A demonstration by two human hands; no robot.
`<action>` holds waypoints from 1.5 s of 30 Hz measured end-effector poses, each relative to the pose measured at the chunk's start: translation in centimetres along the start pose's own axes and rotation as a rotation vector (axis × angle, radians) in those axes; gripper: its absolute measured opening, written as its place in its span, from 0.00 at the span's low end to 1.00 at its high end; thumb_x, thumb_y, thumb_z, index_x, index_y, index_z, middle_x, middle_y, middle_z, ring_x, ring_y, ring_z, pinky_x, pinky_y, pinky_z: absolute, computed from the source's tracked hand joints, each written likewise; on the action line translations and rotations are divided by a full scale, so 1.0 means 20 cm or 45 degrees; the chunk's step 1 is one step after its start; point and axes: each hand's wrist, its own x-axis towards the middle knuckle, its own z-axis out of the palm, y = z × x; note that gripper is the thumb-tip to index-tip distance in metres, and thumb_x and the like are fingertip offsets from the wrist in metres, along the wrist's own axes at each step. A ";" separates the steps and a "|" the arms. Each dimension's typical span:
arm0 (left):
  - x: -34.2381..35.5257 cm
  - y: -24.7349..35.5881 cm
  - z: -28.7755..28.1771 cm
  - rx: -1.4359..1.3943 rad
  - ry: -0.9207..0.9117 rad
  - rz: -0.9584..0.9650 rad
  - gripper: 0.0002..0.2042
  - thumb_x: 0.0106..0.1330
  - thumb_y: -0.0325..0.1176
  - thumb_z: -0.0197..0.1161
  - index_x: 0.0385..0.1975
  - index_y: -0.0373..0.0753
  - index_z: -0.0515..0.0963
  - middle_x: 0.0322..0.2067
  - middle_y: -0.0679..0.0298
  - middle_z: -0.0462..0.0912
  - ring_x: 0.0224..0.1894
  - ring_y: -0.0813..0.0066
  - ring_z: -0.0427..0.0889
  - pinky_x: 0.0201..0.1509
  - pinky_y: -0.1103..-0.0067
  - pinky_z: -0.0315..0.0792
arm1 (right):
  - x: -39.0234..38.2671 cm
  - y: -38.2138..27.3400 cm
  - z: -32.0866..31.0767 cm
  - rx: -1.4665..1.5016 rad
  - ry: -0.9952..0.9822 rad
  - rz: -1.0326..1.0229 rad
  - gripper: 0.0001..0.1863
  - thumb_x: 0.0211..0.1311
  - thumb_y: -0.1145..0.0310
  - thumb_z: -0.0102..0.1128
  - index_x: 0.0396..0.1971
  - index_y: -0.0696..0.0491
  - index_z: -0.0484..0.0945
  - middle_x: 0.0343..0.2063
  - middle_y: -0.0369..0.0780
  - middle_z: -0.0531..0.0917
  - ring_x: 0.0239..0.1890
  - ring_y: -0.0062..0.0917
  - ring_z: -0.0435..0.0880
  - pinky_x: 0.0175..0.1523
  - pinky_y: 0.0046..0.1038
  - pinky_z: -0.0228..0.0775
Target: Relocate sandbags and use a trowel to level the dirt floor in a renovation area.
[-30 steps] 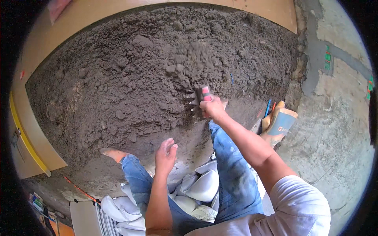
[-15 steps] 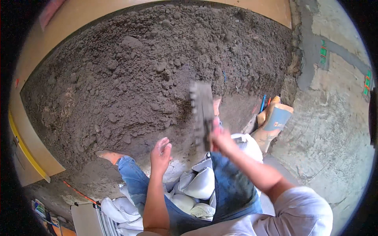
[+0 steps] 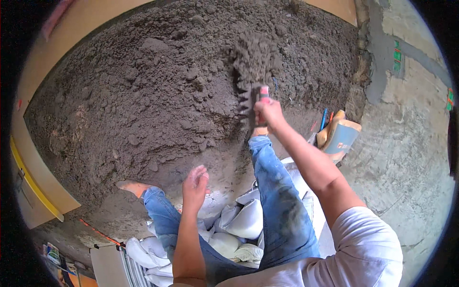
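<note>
My right hand [image 3: 270, 115] is closed round the red handle of a notched trowel [image 3: 250, 105], whose toothed edge faces left. Beyond the trowel's far end, a loose heap of crumbly grey-brown mix [image 3: 257, 55] is blurred by motion. The trowel hides part of the wider bed of mix [image 3: 129, 95]. Above my bent left leg and near the closer edge of the bed, my left hand [image 3: 195, 186] hangs with loosely curled fingers slightly apart and nothing in it.
White filled bags [image 3: 245, 221] lie between my legs. A tan and blue paper bag [image 3: 342, 136] and a blue pen-like stick [image 3: 324, 118] are at the right, by the concrete floor [image 3: 397, 153]. Tan boards [image 3: 45, 129] border the bed; a yellow level-like bar [image 3: 36, 191] lies left.
My right hand has moved the trowel away from me, and mix is heaped ahead of it. My right foot and lower leg have shifted forward. My left hand stays nearly in place.
</note>
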 end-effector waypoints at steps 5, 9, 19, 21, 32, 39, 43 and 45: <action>-0.02 0.02 0.00 -0.048 -0.002 -0.009 0.18 0.60 0.33 0.52 0.49 0.34 0.65 0.47 0.57 0.70 0.43 0.74 0.73 0.28 0.82 0.75 | 0.23 -0.43 0.02 0.213 -0.103 0.030 0.06 0.42 0.73 0.50 0.12 0.56 0.68 0.08 0.38 0.70 0.08 0.24 0.68 0.14 0.27 0.63; -0.01 0.04 -0.01 -0.054 -0.014 -0.004 0.18 0.60 0.33 0.52 0.49 0.34 0.64 0.48 0.58 0.70 0.43 0.74 0.73 0.29 0.82 0.75 | 0.14 -0.44 0.04 0.354 -0.136 0.060 0.08 0.44 0.71 0.53 0.12 0.56 0.69 0.09 0.37 0.70 0.08 0.25 0.67 0.14 0.26 0.63; -0.02 0.05 -0.04 -0.104 -0.015 -0.029 0.20 0.61 0.36 0.50 0.50 0.33 0.63 0.47 0.55 0.70 0.41 0.73 0.75 0.28 0.81 0.75 | -0.43 0.22 -0.20 0.346 0.074 0.467 0.05 0.44 0.73 0.50 0.14 0.54 0.66 0.08 0.36 0.67 0.09 0.22 0.68 0.14 0.26 0.64; -0.01 0.05 -0.02 -0.078 -0.016 -0.021 0.20 0.61 0.36 0.50 0.50 0.32 0.63 0.46 0.55 0.70 0.41 0.73 0.75 0.28 0.81 0.75 | -0.34 0.26 -0.21 0.474 -0.132 0.608 0.05 0.44 0.74 0.48 0.14 0.54 0.66 0.08 0.37 0.67 0.09 0.25 0.68 0.14 0.29 0.66; 0.00 0.05 0.02 -0.065 0.006 -0.112 0.17 0.61 0.33 0.49 0.49 0.32 0.65 0.45 0.56 0.71 0.40 0.73 0.75 0.26 0.82 0.76 | 0.04 0.24 -0.01 0.139 0.266 0.148 0.07 0.41 0.71 0.52 0.12 0.57 0.68 0.09 0.39 0.71 0.10 0.24 0.71 0.16 0.28 0.63; -0.01 0.06 -0.01 -0.115 -0.027 -0.044 0.17 0.61 0.34 0.50 0.49 0.33 0.65 0.45 0.57 0.71 0.39 0.74 0.75 0.26 0.83 0.75 | -0.11 -0.17 0.24 -0.658 0.071 -0.449 0.12 0.42 0.63 0.53 0.20 0.59 0.73 0.17 0.45 0.77 0.24 0.31 0.78 0.32 0.31 0.67; -0.02 0.09 -0.03 -0.169 -0.057 -0.066 0.18 0.61 0.35 0.50 0.50 0.34 0.64 0.47 0.56 0.70 0.42 0.73 0.75 0.29 0.80 0.75 | -0.14 -0.20 0.34 -0.783 -0.061 -0.331 0.15 0.43 0.60 0.52 0.22 0.59 0.73 0.21 0.47 0.78 0.28 0.35 0.79 0.35 0.32 0.67; -0.05 0.09 -0.07 -0.204 -0.011 -0.077 0.17 0.61 0.34 0.49 0.49 0.34 0.65 0.46 0.57 0.71 0.41 0.74 0.75 0.28 0.81 0.75 | -0.37 -0.04 0.25 -0.746 -0.119 -0.113 0.14 0.43 0.62 0.52 0.23 0.59 0.74 0.22 0.46 0.78 0.30 0.34 0.78 0.36 0.32 0.66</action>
